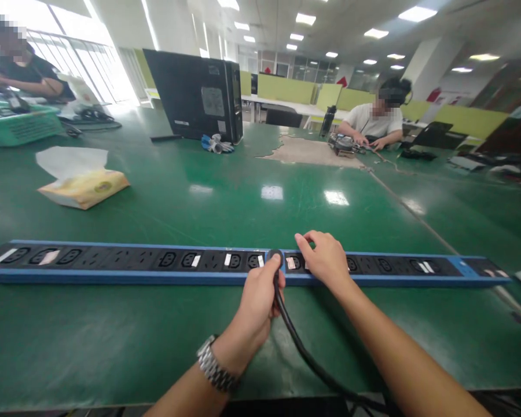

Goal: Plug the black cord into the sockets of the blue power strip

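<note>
A long blue power strip point(217, 279) with black socket panels lies across the green table in front of me. My left hand point(258, 295), with a metal watch at its wrist, grips the end of a thick black power cord point(297, 341) at the strip's middle. Its thumb presses against a round black fitting point(275, 256) there; the fingers curl underneath, partly hidden. From this grip the cord runs down to the table's front edge. Just right of it, my right hand point(327, 258) rests over the sockets, fingers loosely bent and apart, with nothing visible in it.
Left of the strip's middle, further back, lies a tissue pack point(87, 188). A black computer case point(195, 95) stands at the back beside gloves point(217, 143). A green basket point(21, 124) is at far left. Two people sit across the table, one point(380, 116) handling a device.
</note>
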`<state>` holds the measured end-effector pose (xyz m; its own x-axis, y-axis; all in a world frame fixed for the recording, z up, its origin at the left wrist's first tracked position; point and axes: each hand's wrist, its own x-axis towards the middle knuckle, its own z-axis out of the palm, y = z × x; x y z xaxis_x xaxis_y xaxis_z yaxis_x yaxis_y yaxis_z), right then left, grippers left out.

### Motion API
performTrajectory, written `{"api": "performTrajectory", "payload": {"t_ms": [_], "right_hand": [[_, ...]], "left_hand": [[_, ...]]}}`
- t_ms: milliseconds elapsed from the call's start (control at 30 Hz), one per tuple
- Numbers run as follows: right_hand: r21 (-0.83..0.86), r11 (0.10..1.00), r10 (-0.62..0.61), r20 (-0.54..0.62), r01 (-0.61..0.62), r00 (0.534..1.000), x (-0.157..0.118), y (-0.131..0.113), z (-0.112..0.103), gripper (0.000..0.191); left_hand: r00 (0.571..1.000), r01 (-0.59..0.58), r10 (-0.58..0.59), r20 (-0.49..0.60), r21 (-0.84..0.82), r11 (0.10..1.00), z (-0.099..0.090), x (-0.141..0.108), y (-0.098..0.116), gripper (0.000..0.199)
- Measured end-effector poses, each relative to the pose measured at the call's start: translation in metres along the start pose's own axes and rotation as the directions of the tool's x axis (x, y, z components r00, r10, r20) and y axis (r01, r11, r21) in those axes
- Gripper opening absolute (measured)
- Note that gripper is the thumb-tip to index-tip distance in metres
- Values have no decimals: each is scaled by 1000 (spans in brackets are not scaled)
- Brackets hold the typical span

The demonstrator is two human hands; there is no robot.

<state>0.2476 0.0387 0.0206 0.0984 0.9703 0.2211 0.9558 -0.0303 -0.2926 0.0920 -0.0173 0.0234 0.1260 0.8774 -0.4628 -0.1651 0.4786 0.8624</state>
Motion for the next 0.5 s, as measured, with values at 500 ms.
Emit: {"api": "performTrajectory", "payload": {"t_ms": [500], "right_hand": [[531, 847, -28, 68, -13, 997, -25, -46, -72, 33]], "left_hand": [[655, -357, 700, 285, 933, -47, -80, 21, 37, 46]]}}
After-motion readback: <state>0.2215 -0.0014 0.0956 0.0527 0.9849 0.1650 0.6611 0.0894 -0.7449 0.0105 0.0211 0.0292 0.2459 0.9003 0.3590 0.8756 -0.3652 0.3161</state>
